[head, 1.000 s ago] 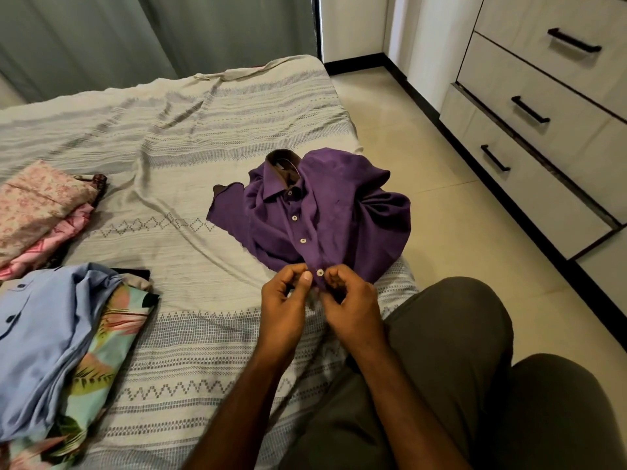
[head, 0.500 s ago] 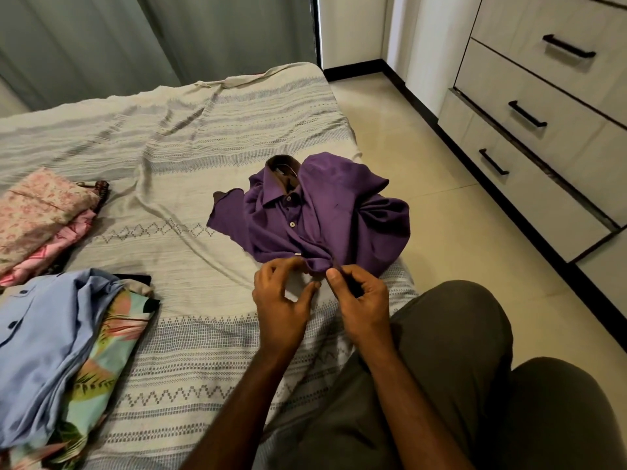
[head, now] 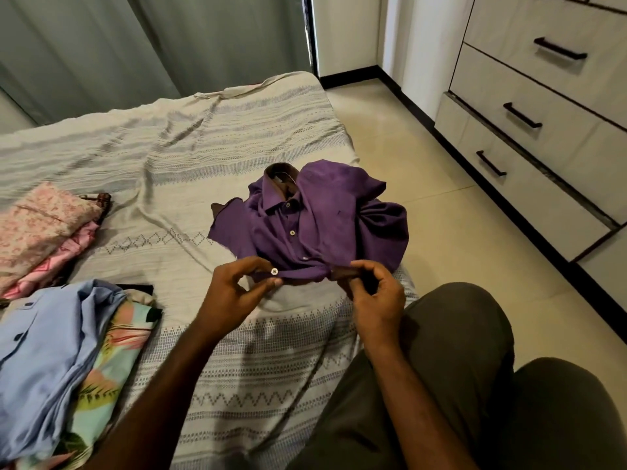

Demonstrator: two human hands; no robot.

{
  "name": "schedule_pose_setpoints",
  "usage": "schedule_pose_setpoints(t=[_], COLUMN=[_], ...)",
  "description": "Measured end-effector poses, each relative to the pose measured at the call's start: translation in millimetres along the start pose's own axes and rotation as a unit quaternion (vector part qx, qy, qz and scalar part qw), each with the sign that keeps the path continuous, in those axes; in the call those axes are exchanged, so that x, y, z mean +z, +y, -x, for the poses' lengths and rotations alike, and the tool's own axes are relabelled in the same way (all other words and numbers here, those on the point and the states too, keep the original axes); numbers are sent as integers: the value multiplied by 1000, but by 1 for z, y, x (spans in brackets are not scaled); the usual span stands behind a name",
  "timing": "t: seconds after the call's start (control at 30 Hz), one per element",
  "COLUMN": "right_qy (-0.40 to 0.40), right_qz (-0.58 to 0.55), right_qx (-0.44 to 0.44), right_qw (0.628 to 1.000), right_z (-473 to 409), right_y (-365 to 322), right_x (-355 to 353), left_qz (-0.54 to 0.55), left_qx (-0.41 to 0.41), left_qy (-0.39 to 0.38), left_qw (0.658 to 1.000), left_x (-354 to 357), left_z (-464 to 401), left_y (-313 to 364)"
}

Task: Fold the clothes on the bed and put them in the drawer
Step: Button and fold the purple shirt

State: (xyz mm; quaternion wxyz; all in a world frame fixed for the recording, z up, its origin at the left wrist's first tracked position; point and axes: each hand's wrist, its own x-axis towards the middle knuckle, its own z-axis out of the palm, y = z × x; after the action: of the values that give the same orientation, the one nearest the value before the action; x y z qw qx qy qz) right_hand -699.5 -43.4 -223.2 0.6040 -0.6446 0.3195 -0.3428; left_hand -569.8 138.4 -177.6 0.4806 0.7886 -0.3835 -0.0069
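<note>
A purple button-up shirt (head: 315,218) lies bunched near the right edge of the bed (head: 203,157), collar away from me. My left hand (head: 237,293) pinches the shirt's near placket beside a white button. My right hand (head: 373,296) pinches the facing edge of the same shirt, and the cloth stretches between both hands. A light blue shirt (head: 44,354) lies over a floral garment (head: 108,354) at the near left. Pink patterned clothes (head: 37,228) are stacked at the far left. The drawer unit (head: 529,130) stands on the right, its drawers closed.
Beige tiled floor (head: 451,232) runs between the bed and the drawers. My legs in dark trousers (head: 458,385) fill the lower right. Grey-green curtains (head: 152,42) hang behind the bed.
My hands have moved apart along the shirt's lower front, the left one to the left with the buttoned edge and the right one to the right. The shirt's hem is now stretched between them.
</note>
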Motion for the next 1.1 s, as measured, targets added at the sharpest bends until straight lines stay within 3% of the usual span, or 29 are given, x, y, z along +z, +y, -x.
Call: schedule_pose_setpoints(t=[0.1,0.17,0.37,0.53,0.67,0.77,0.87,1.03,1.1], right_qy=[64,65,-101,-211,-267,-261,-298,-383,-381], right_qz=[73,106,131,230,315,291,230,211,183], right_qx=[-48,-74,-63,-49,-48,-58,-7,32,42], right_qw=[994,989,984,949,909,919,926,899,906], right_z=[-4,-4,4,9,14,13,10,11,11], right_y=[3,4,3,7,-1,0,6,9,8], right_x=[-3,-4,-7,-7,-6,-6,-5,-5,-5], left_qz=[-10,4,-72,-199,-214,-135,-29,102,140], left_qx=[11,-17,-115,-162,-174,-180,-202,-229,-236], left_qy=[-47,-79,-148,-194,-156,-134,-107,27,65], left_qw=[999,997,980,947,949,965,973,968,960], left_x=[-18,-22,-30,-44,-59,-57,-42,-4,10], left_z=[-1,-2,-2,2,8,12,20,36,41], left_y=[4,2,-10,-17,-19,-14,-6,12,20])
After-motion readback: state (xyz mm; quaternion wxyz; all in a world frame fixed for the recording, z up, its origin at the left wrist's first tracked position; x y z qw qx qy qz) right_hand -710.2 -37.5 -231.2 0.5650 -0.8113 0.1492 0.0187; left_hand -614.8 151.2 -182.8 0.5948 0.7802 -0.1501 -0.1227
